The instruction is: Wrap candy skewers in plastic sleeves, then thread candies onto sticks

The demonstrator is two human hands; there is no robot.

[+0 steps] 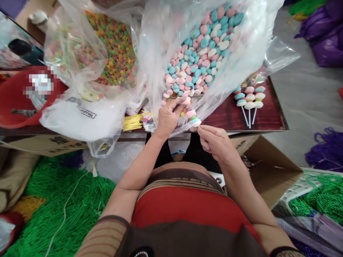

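A candy skewer with pink, green, blue and white pieces slants between my hands. My right hand pinches its stick just below the lowest white piece. At the upper end, my left hand has thumb and forefinger closed on a pink candy. Beyond them an open plastic bag holds many pink, blue and white candies. Three finished-looking candy skewers lie side by side on the dark red table to the right, white sticks toward me.
A bag of small orange and green ring candies lies at the left. Yellow ties sit at the table edge. A red basin and a white bag are further left. An open cardboard box stands below right.
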